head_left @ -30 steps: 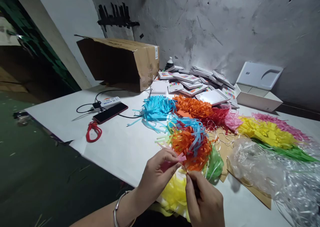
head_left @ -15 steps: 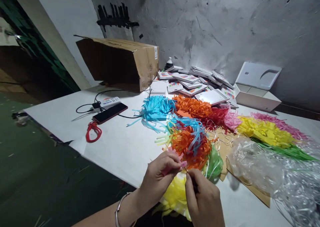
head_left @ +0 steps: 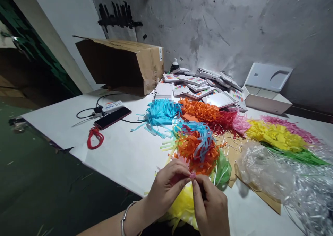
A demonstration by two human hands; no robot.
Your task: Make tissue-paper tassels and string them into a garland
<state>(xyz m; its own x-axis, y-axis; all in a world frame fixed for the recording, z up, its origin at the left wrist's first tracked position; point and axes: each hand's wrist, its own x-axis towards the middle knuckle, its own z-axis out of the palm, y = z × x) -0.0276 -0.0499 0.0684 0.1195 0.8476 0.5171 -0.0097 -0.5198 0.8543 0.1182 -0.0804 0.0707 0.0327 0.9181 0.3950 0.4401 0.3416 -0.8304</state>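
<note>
My left hand [head_left: 169,184] pinches a pink paper tassel [head_left: 192,176], most of which is hidden by the fingers. The fingertips of my right hand [head_left: 210,203] press on the same pink end from the other side, so both hands meet there. Just beyond them lies a bunch of orange paper tassels [head_left: 197,153] with blue strips [head_left: 205,135] over it. Yellow tissue paper [head_left: 182,203] hangs below my hands at the table edge. Green tissue paper [head_left: 223,170] sits right of the orange bunch.
Blue tassels [head_left: 163,111], yellow tassels [head_left: 277,135] and clear plastic bags [head_left: 275,173] lie around. Behind are a cardboard box [head_left: 125,66], flat printed boxes [head_left: 195,85] and an open white box [head_left: 267,97]. A phone [head_left: 113,118] with cables rests on the white table [head_left: 117,156].
The pink paper end, earlier sticking out with a thin strand at my right fingertips, is now squeezed small between both hands' fingertips. The hands have come closer together.
</note>
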